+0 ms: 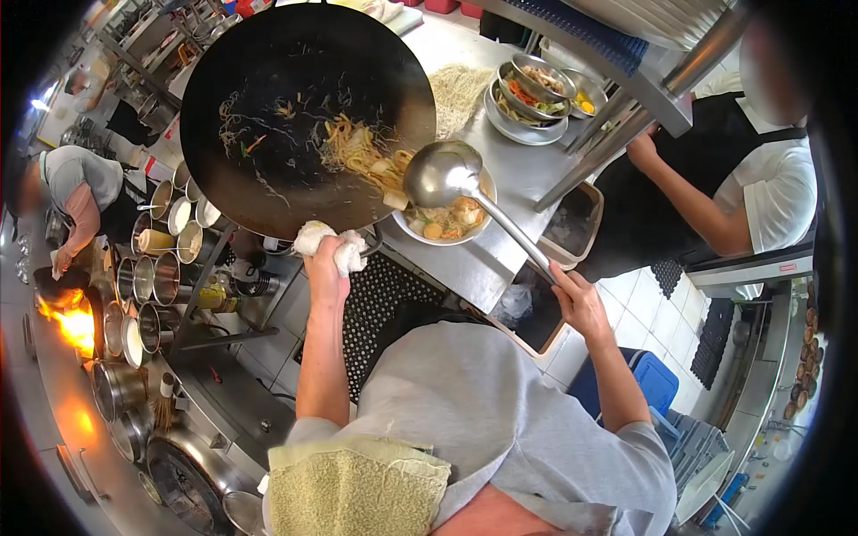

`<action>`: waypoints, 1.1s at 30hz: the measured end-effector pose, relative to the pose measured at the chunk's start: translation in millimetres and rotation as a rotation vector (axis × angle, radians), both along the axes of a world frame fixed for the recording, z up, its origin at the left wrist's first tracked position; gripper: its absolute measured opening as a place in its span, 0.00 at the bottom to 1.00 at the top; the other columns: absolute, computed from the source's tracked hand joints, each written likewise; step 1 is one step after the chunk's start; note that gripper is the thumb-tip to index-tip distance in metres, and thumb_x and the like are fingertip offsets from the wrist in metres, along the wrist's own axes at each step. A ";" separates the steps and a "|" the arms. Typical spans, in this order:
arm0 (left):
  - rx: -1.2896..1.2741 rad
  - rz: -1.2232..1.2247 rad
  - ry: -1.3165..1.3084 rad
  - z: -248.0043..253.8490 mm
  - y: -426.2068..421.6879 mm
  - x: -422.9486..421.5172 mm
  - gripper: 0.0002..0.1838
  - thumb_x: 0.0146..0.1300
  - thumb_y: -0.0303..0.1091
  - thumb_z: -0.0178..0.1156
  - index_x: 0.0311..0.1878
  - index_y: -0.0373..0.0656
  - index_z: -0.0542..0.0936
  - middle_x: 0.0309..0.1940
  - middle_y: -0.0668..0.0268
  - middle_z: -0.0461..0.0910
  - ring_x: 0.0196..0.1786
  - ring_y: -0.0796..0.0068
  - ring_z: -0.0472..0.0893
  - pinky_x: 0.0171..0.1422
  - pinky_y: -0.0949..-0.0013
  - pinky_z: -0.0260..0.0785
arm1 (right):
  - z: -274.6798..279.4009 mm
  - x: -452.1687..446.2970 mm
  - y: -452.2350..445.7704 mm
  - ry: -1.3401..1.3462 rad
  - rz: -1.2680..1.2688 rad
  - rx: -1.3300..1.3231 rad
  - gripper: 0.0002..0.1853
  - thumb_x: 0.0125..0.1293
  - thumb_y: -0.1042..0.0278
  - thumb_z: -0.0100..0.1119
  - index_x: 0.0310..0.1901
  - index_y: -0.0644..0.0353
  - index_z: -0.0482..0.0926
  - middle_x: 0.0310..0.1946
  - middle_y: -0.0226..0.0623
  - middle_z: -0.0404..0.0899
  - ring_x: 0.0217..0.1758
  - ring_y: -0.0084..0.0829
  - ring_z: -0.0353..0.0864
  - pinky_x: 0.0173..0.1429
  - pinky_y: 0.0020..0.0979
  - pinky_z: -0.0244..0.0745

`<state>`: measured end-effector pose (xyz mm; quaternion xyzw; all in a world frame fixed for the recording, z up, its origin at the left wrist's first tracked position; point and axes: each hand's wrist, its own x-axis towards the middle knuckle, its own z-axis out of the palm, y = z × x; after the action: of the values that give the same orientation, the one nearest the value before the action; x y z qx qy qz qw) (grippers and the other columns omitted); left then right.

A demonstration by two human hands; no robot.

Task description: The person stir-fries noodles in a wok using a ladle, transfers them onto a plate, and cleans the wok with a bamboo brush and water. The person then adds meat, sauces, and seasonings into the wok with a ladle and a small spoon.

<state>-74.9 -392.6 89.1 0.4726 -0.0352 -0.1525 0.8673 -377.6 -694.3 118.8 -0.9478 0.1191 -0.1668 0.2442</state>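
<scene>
At the bottom of the frame, a green towel (362,487) lies over your grey shirt (474,384), its lower part cut off. Right of centre, your right hand (583,308) has its fingers closed around the handle of a ladle (442,174). Left of centre, your left hand (329,266) grips a bunched white cloth (313,238) at the wok's near edge; the cloth probably covers a handle, but you cannot see it. The ladle's bowl hides part of the food in the white bowl (436,241), mid-frame on the counter (478,272). The tilted wok (268,67) fills the upper left of centre, noodles (353,147) trailing toward that bowl. Beyond, steel bowls (527,134) overlap one another. At far left, flames (70,323) glare beside a bent-over person (85,183), the details hard to make out.
</scene>
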 end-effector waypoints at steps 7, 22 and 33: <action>-0.013 0.032 0.006 -2.4 -5.9 -3.8 0.06 0.56 0.24 0.51 0.37 0.35 0.72 0.31 0.59 0.77 0.35 0.62 0.83 0.42 0.62 0.77 | 16.5 94.9 26.4 0.041 -0.029 0.360 0.26 0.65 0.75 0.58 0.65 0.57 0.70 0.45 0.57 0.79 0.41 0.50 0.82 0.47 0.39 0.75; -0.051 -0.004 0.037 -3.9 -3.5 -10.0 0.10 0.56 0.25 0.52 0.41 0.32 0.72 0.34 0.55 0.79 0.37 0.60 0.84 0.44 0.61 0.77 | 37.1 58.2 -16.4 0.033 0.081 -0.271 0.23 0.60 0.74 0.61 0.59 0.51 0.78 0.32 0.44 0.77 0.31 0.47 0.80 0.34 0.41 0.76; -0.042 0.013 0.089 13.3 -0.2 -33.1 0.08 0.56 0.24 0.51 0.39 0.33 0.72 0.35 0.55 0.78 0.38 0.60 0.83 0.43 0.61 0.77 | 15.8 97.5 26.9 -0.100 -0.035 0.122 0.26 0.62 0.76 0.60 0.63 0.51 0.74 0.28 0.51 0.75 0.29 0.51 0.75 0.38 0.43 0.70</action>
<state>-108.0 -392.8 102.4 0.4471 0.0033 -0.1670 0.8787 -280.1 -667.4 134.7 -0.9194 0.1333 -0.2104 0.3044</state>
